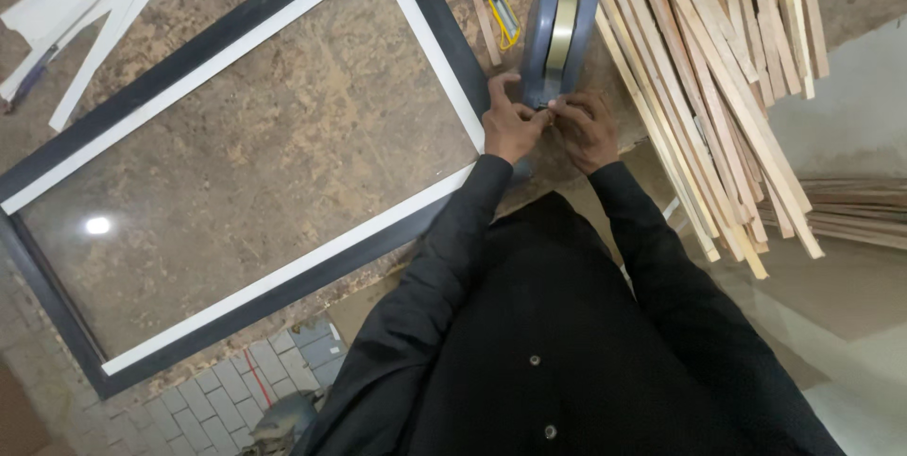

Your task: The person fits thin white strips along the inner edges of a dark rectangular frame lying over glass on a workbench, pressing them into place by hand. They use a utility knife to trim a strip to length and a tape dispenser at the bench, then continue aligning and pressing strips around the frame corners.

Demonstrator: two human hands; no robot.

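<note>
Meeting at the near end of a grey-blue tape dispenser (559, 35), the left hand (511, 123) and right hand (585, 127) work fingertip to fingertip; the left thumb and forefinger are closed in a pinch at the dispenser's front edge, and the right fingers are curled in beside them, though whether they grip a strip of tape is too small to tell. The dispenser lies flat on the mottled brown worktop (283, 135), its long body pointing away from the person, with a pale yellowish roll of tape (563, 29) showing through the slot along its top. Just left of it lies a yellow utility knife (498, 0) beside a single thin wooden strip (477, 4). To the right, a loose heap of thin pale wooden slats (718, 87) fans out over the table's edge. Left of the hands, a large rectangular picture frame (444, 40), black outside with a white inner border, lies flat, its corner close to the left hand. White moulding pieces (94, 12) rest at the far left. Black sleeves (453, 229) cover both arms.
</note>
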